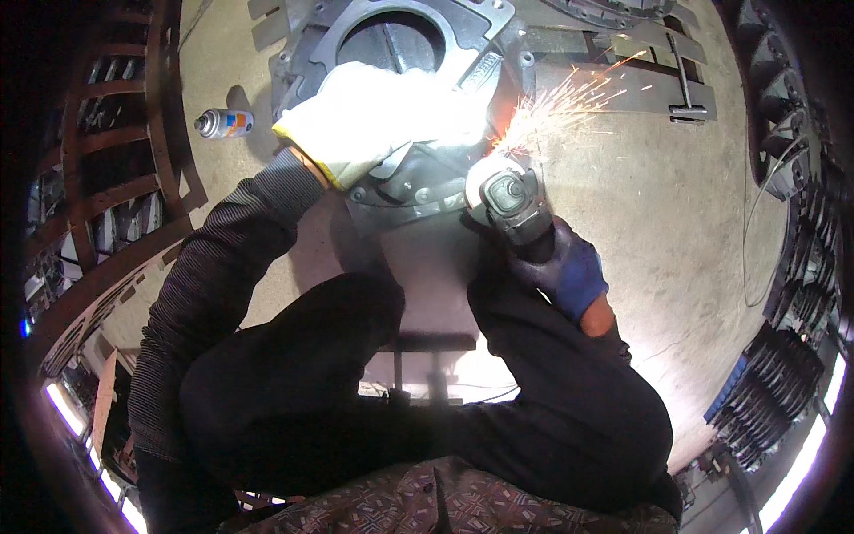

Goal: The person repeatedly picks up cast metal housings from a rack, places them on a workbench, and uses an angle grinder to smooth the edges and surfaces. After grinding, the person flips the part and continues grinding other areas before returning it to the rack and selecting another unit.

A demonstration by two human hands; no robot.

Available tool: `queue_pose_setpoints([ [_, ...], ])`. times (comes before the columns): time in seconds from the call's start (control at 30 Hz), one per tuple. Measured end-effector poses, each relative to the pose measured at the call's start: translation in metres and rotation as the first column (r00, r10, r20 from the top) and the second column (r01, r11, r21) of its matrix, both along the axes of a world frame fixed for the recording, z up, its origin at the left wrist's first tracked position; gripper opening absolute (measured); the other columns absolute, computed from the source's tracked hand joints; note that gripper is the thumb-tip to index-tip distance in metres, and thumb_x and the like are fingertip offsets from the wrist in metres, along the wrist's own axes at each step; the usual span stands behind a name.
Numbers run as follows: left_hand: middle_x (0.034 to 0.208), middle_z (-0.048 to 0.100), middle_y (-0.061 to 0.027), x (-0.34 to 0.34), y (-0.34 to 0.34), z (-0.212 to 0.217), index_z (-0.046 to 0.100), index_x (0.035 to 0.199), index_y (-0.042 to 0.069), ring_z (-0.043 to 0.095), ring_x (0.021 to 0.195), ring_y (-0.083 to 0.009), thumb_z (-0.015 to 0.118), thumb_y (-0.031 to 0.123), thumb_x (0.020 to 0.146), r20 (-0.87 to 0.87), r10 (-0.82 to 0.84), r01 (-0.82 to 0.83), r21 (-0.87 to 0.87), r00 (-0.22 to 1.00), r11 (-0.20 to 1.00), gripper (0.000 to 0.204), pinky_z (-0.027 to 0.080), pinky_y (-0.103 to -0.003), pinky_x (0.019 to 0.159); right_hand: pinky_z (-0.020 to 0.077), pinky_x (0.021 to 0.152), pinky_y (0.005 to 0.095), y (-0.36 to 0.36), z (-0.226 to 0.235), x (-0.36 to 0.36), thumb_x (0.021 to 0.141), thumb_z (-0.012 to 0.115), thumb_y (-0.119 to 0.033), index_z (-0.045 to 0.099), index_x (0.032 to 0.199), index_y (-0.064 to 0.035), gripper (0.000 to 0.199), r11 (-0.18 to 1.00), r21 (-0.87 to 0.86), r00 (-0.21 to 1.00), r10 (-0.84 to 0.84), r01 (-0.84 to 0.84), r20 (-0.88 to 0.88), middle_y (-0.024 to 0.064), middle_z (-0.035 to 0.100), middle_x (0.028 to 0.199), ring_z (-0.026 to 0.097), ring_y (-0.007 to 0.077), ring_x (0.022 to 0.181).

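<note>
My right hand (569, 267), in a blue glove, is wrapped around the body of an angle grinder (514, 198), beyond my dark-trousered knees (374, 294). My left hand (382, 111), in a white glove with a yellow cuff, lies on a large grey metal casting (471, 36) straight ahead; glare washes out its fingers, so from my remote view I cannot tell how far they curl or whether they grip. Orange sparks (569, 102) spray up and to the right from beside the casting's right edge, at the grinder's working end — the exact contact is lost in brightness. I judge that light, even pressure and a steady wrist suit this grinding, with the left fingers well clear of the working end; the spray leads away from my body, a sensible angle. Farther out, a spray can (224, 123) is on the pale floor (667, 196) to the left; a T-handled tool (680, 76) lies upper right — and a brown rack (160, 133) stands far left.
</note>
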State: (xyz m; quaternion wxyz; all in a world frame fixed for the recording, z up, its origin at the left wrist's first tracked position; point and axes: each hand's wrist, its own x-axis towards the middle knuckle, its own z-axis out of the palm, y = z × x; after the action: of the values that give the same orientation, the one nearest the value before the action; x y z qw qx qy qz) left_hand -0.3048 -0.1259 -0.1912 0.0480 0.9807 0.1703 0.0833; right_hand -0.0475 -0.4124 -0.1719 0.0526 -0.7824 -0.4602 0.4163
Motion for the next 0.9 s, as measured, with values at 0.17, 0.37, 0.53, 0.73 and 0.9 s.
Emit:
queue_pose_setpoints([
  [0.17,0.123,0.073,-0.0136,-0.003,0.005,0.002,0.070,0.141,0.015,0.067,0.115,-0.0341,0.067,0.027,0.100,0.001,-0.013,0.013,-0.005,1.000,1.000,0.042,0.053,-0.045,0.100,0.0606,0.095,0.0507,0.001,0.000,0.000,0.081,0.084,-0.061,0.062,0.148,-0.0139,0.084,1.000,0.019,1.000,-0.020,0.020,-0.008,0.0220,0.077,0.122,0.074,0.0438,0.112],
  [0.37,0.122,0.073,-0.0126,-0.019,0.031,0.027,0.070,0.140,0.015,0.067,0.115,-0.0340,0.068,0.029,0.100,-0.079,-0.151,0.150,-0.020,0.985,0.988,0.042,0.054,-0.044,0.100,0.0608,0.095,0.0462,-0.006,0.004,0.003,0.084,0.085,-0.054,0.068,0.137,-0.0094,0.072,0.988,0.070,0.988,-0.130,0.136,-0.087,0.0191,0.079,0.118,0.076,0.0387,0.112],
  [0.53,0.121,0.074,-0.0119,-0.024,0.047,0.041,0.071,0.139,0.016,0.067,0.115,-0.0340,0.069,0.030,0.101,0.006,-0.124,0.125,-0.020,0.992,0.992,0.041,0.055,-0.044,0.099,0.0626,0.091,0.0458,-0.005,0.017,-0.001,0.079,0.092,-0.048,0.071,0.126,-0.0063,0.065,0.977,0.126,0.982,-0.162,0.173,-0.093,0.0177,0.080,0.110,0.079,0.0361,0.106],
  [0.73,0.119,0.076,-0.0134,-0.016,0.002,0.023,0.074,0.134,0.012,0.069,0.114,-0.0349,0.078,0.035,0.096,0.027,0.027,-0.026,-0.032,0.999,0.999,0.045,0.056,-0.043,0.099,0.0624,0.093,0.0452,-0.001,0.015,-0.005,0.079,0.093,-0.045,0.071,0.127,-0.0057,0.066,0.973,0.074,0.968,-0.208,0.220,-0.141,0.0198,0.080,0.114,0.078,0.0378,0.107],
  [0.9,0.119,0.076,-0.0135,-0.007,-0.007,0.013,0.074,0.134,0.012,0.069,0.114,-0.0350,0.078,0.035,0.095,-0.021,0.074,-0.074,0.006,0.997,0.997,0.045,0.056,-0.043,0.099,0.0612,0.095,0.0496,-0.001,0.004,-0.002,0.080,0.088,-0.052,0.068,0.134,-0.0094,0.072,0.997,0.062,0.998,-0.044,0.047,-0.048,0.0212,0.079,0.116,0.076,0.0416,0.109],
])
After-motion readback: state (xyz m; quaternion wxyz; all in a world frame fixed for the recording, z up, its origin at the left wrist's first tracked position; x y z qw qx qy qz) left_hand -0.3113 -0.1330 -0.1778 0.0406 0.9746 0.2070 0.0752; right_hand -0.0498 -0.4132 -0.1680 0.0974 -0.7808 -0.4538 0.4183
